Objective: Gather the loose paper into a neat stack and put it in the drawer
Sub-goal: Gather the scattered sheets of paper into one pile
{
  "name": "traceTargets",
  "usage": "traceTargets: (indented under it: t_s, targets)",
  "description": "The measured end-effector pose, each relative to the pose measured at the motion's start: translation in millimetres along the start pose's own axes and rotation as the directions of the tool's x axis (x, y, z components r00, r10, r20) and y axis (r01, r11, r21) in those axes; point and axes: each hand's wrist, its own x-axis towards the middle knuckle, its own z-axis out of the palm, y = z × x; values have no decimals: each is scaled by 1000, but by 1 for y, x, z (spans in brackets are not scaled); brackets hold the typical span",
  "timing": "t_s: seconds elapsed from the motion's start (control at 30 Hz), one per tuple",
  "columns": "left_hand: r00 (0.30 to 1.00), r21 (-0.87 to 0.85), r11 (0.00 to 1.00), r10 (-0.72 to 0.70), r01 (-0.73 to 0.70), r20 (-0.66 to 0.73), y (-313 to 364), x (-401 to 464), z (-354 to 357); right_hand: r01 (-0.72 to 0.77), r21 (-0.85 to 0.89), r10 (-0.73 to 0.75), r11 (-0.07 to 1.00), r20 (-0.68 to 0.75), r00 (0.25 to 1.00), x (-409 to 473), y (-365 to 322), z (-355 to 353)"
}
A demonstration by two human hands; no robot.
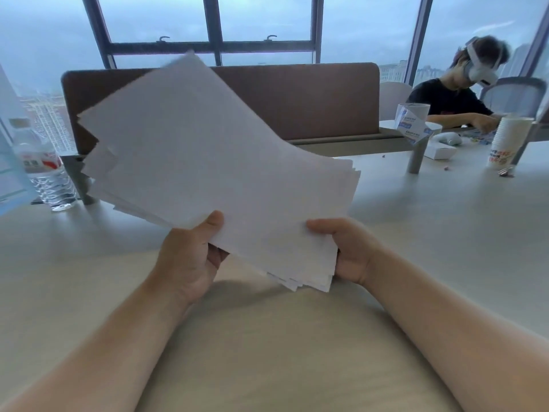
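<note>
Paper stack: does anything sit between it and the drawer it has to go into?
Cannot be judged: no drawer shows in the head view. The left hand and right hand both grip the uneven paper stack at its near edge, lifted above the table. Nothing lies on the table directly beneath it.

Lighting is cool, bluish daylight, moderate in level, entering through the windows (214, 22) across the top of the frame; the sky beyond is hazy and overcast. The brown partition (312, 102) in the upper middle sits backlit and dull. The paper (208, 173) reads pale grey-white, without glare. A soft, broad shadow lies on the desk (89, 263) at lower centre, beneath the sheets. The desk surface shows a mild sheen at right. Wide-angle distortion bends the window frames at the upper corners. The upper edge of the paper is motion-blurred; the person (463, 90) at upper right is soft.
</note>
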Motion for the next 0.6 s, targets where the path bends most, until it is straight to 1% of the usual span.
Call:
traceTargets:
  t_s: [0.07, 0.17, 0.23, 0.37, 0.43, 0.47, 0.5, 0.53, 0.57, 0.6]
  targets:
    - [995, -32, 999, 9, -6, 103, 5, -4, 0, 51, 55, -49, 997, -44, 998, 2, -6, -6]
    - [985, -145, 989, 4, 22, 172, 10, -5, -3, 121, 196, -129, 973, 27, 991, -1, -13, -11]
    - [980, -167, 983, -38, 71, 198, 10, -6, -4, 142, 215, -166, 966, 97, 981, -4, -10, -8]
    - [967, -104, 990, -71, 99, 245, 7, -5, -4, 96, 223, -133, 970, 153, 979, -5, -2, -1]
    - [966, -106, 988, -80, 108, 244, 7, -7, -2, 50, 195, -89, 979, 194, 977, -7, -4, -2]
    - [967, -102, 988, -86, 113, 241, 6, -9, -1, 29, 166, -61, 986, 192, 979, -8, -5, -1]
    - [970, -96, 990, -82, 106, 228, 6, -10, 2, 37, 117, -55, 992, 149, 987, -8, -6, 0]
    - [978, -88, 992, -75, 93, 192, 6, -10, 3, 78, 56, -82, 995, 62, 995, -7, -6, 1]
    - [986, -71, 994, -69, 80, 154, 6, -9, 4, 143, -16, -144, 990, -62, 988, -4, -7, 1]
    - [991, -68, 995, -62, 70, 115, 5, -6, 4, 207, -107, -224, 972, -186, 957, -2, -8, 1]
